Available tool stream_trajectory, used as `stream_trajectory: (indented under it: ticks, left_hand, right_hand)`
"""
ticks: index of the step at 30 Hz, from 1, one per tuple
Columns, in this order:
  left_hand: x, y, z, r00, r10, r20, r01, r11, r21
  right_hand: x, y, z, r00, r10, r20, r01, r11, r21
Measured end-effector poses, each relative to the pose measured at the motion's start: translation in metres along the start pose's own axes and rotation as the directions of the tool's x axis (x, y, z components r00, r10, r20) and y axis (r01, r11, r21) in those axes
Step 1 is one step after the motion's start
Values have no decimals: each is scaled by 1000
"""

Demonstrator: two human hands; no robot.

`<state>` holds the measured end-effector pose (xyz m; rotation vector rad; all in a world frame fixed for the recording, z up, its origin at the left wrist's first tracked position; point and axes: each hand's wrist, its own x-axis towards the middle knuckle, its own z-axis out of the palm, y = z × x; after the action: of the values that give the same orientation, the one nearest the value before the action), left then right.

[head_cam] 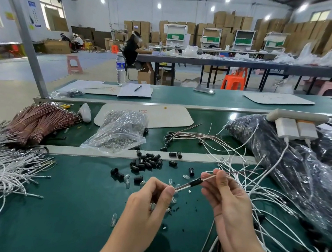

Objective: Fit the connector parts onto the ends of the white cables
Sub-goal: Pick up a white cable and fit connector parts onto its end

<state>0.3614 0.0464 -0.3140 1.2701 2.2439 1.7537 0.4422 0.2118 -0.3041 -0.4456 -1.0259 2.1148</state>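
**A:** Where does the work sit relative to the hands?

**B:** Right between them, held up off the green bench [69,208]. The white cable [207,177] runs on a slant from low on the left to higher on the right, and a black connector part [195,181] is threaded on it along the same line.

**A:** What is each hand doing?

**B:** The left hand [150,200] has its fingers curled and pinches the low end of the cable between thumb and forefinger. The right hand [227,199] pinches the cable on the high side, thumb on top, just behind the connector.

**A:** So which hand is nearer the connector?

**B:** The right one, whose thumb tip is just beside it. A short bare stretch of cable lies between the connector and the left fingertips.

**A:** What does the next move depend on?

**B:** Probably on that slanted axis. The part would have to travel along the cable, not across it, while the other hand keeps the line taut.

**A:** How does the connector look?

**B:** It is a small, dark, roughly cylindrical sleeve. A darker thin wire seems to run alongside the white one, but whether it also passes through the sleeve is too fine to tell.

**A:** Is there more stock?

**B:** Loose connector parts [146,162] lie on the bench beyond the hands, with a tangle of cables [267,191] to the right.
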Motion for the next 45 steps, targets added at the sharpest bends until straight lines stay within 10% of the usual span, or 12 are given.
stream_trajectory:
  ticks: [16, 34, 45]
  left_hand:
    - [-1, -1, 6, 1000, 16, -5, -16, 997, 70]
    - [1, -3, 7, 1000, -16, -20, 16, 1000, -2]
    - [0, -4, 11, 999, -43, -31, 43, 999, 2]
  right_hand:
    - [-11, 18, 7, 940, 273, 205, -275, 961, -19]
    - [-6, 5, 6, 965, 180, 189, -182, 983, -4]
    - [-19, 16, 15, 929, 223, 295, -129, 943, -308]
